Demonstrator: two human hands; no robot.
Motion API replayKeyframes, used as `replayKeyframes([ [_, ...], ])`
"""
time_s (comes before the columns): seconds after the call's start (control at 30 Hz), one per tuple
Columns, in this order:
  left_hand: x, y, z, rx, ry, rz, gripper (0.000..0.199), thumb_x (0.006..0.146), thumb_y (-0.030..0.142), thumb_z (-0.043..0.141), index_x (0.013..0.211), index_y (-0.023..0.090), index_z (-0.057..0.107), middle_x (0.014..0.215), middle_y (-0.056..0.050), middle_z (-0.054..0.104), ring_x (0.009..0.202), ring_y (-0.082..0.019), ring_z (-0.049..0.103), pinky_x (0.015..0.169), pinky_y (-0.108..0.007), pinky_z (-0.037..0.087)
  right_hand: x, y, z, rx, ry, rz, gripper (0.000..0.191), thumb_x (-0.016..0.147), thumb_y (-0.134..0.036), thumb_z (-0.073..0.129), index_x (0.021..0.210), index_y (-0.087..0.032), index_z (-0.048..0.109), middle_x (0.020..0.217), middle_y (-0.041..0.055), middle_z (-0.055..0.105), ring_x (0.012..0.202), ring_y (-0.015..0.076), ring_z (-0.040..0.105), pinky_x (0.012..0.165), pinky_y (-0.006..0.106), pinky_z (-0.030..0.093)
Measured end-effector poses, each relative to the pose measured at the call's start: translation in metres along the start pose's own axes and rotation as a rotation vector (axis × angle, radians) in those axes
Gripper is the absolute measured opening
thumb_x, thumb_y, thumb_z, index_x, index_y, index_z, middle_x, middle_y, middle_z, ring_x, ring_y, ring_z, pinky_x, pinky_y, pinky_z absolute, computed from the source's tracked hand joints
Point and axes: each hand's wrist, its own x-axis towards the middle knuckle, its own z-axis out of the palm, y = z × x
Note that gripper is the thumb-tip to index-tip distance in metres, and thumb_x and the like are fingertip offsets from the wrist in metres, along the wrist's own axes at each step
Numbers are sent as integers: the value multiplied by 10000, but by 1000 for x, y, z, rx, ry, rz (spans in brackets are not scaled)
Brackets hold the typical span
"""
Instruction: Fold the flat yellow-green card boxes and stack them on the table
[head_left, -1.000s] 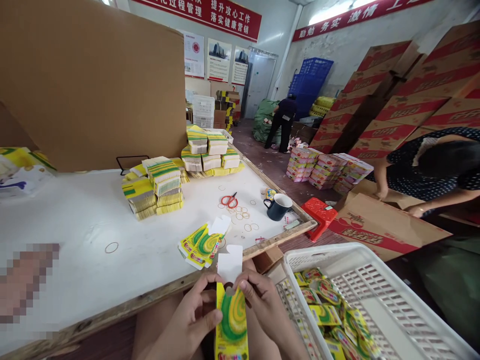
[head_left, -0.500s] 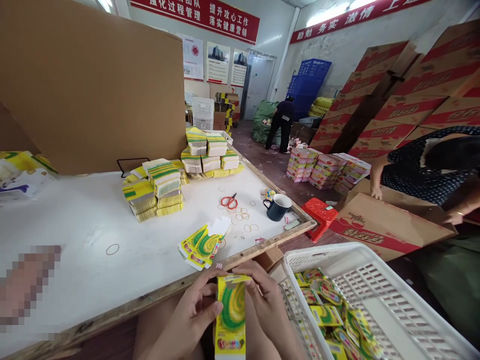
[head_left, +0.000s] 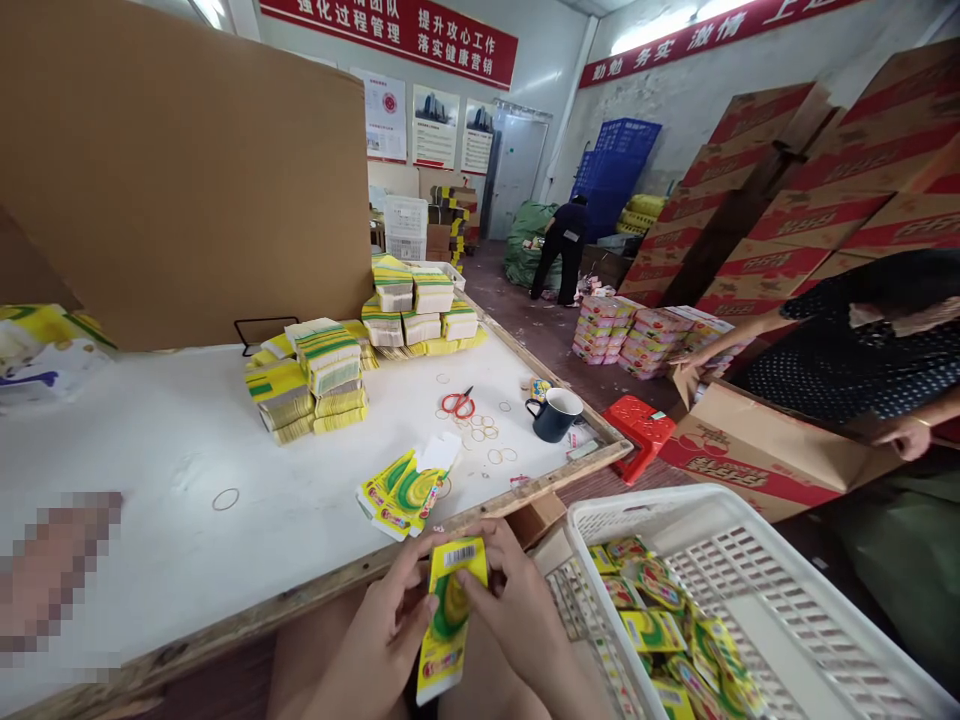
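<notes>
Between my two hands, just below the table's front edge, is a small yellow and green carton [head_left: 451, 615] with a barcode on its top end. My left hand [head_left: 390, 615] grips its left side, the thumb against the edge. My right hand [head_left: 514, 605] holds the upper right, its thumb pressed on the printed face near the barcode. Fingers behind the carton are hidden. Ahead of my hands, several flat yellow cartons [head_left: 405, 492] lie fanned out on the white table [head_left: 172, 430].
A white basket [head_left: 724, 500] with several yellow packs stands at my right. On the table are stacked carton bundles [head_left: 326, 365], red scissors [head_left: 459, 403], rubber bands [head_left: 486, 430] and a dark mug [head_left: 555, 415]. A co-worker [head_left: 825, 340] handles a cardboard box [head_left: 757, 450].
The carton's top end is now flat with the barcode facing me, and the carton is tilted. My right thumb has moved onto its face. The co-worker's hand has moved to a box flap.
</notes>
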Motion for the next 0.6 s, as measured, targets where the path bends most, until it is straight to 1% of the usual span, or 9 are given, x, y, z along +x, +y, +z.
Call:
replayKeyframes([
  [0.1,1,2,-1,-41,10,-6,438,904,331,545,1321,262,433,1301,-98,637,1208,-265,573,993,-385,463,0,-2,-1,-31,5,17,257,735,-153,651,977,-238,662,1049,62,664,757,202,677,624,274,545],
  [0.17,2,2,-1,-93,20,-17,435,891,316,569,1303,257,441,1283,-99,649,1183,-265,592,981,-391,471,-1,-5,-1,-22,-24,41,289,728,-160,666,1004,-245,650,996,39,681,666,179,667,572,257,537],
  [0.27,3,3,-1,-128,38,-23,425,876,308,591,1277,255,459,1285,-95,648,1169,-264,602,969,-390,480,-2,-5,0,-6,-36,26,325,717,-169,682,1027,-262,645,933,8,692,568,151,640,506,233,512],
  [0.33,3,3,-1,-126,29,-28,422,875,312,592,1273,254,463,1279,-94,652,1176,-263,598,962,-386,482,-2,-2,1,-22,-18,5,314,728,-165,668,1027,-261,652,963,15,688,600,154,652,516,232,513],
  [0.47,3,5,-1,-133,15,-34,433,874,328,592,1278,248,459,1276,-99,654,1190,-266,587,967,-390,475,-3,2,3,-47,1,-30,300,768,-162,627,1055,-247,654,1095,63,654,729,182,682,574,251,537],
  [0.53,3,7,0,-136,37,-38,439,867,331,603,1273,245,461,1272,-98,657,1168,-262,602,972,-386,470,-4,2,2,-52,1,-57,323,787,-183,629,1102,-251,642,1084,68,658,708,182,678,574,259,542],
  [0.6,3,9,-1,-148,59,-49,440,865,327,608,1271,246,459,1250,-95,672,1127,-255,627,948,-376,482,-5,1,-1,-76,25,-101,341,799,-228,650,1137,-262,635,997,50,682,634,170,660,545,254,537],
])
